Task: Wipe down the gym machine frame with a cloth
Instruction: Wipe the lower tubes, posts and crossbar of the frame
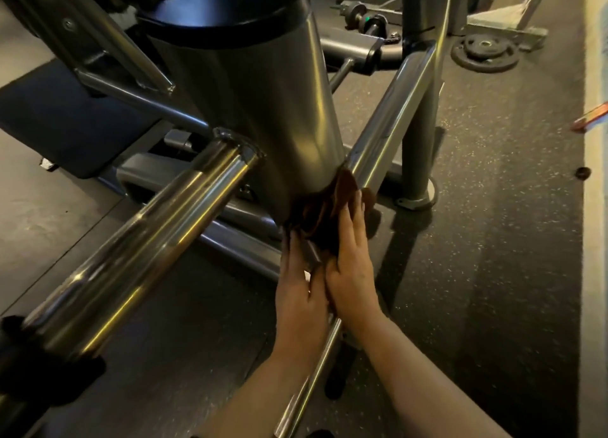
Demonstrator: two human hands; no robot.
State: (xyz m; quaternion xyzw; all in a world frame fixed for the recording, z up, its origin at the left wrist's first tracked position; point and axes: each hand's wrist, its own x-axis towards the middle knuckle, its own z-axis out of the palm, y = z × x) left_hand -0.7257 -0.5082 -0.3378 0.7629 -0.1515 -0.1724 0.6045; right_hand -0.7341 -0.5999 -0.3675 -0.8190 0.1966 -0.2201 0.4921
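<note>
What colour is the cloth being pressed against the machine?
Dark brown: the cloth shows in the head view, under both hands.

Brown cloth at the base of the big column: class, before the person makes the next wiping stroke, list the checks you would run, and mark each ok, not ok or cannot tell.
1. Brown cloth lies against the foot of the big column: ok.
2. Right hand presses flat on the cloth, fingers straight: ok.
3. Left hand touches the cloth's lower edge beside the right hand: ok.
4. Low frame rail below the wrists runs free of things in the way: ok.
5. Cloth damp enough to clean: cannot tell.
6. Far side of the column already wiped: cannot tell, it is hidden.
</note>
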